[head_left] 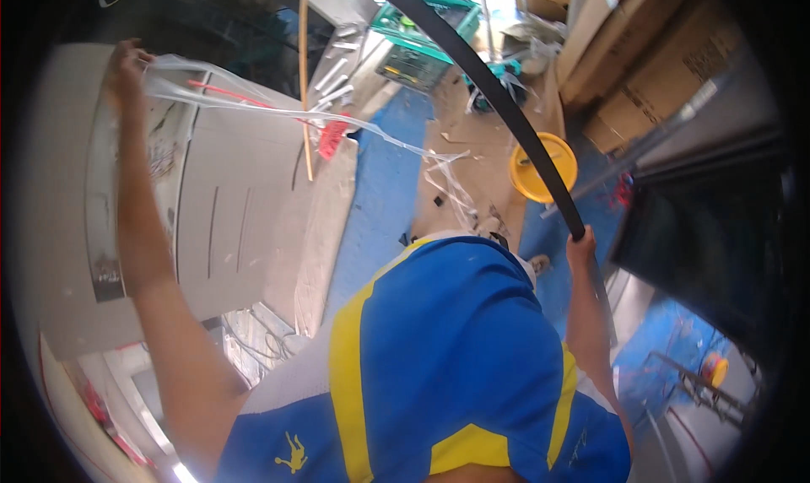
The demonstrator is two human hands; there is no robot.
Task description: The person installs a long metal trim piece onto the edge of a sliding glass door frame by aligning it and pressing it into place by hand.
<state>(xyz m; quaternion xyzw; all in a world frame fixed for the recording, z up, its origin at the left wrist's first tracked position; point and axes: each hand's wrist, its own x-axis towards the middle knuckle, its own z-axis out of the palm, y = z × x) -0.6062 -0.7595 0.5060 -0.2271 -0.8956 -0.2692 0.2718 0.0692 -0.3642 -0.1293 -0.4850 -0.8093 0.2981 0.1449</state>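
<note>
My left hand (132, 61) is raised at the far upper left, its fingers closed on one end of a clear plastic film strip (253, 103). The strip stretches to the right and trails down to the floor in front of me. On the right, my right hand (580, 245) grips the lower end of a long, flat black strip (498, 95). That black piece slants up and left, passes over a yellow round lid or bucket (564, 156), and runs out of the top edge.
Large cardboard boxes (650, 78) stand at the upper right, above a dark panel (700, 247). A teal toolbox (413, 27) sits at the back. White panels (245, 188) are on the left, with a thin wooden strip (305, 86) beside them. Blue sheeting (380, 171) covers part of the floor.
</note>
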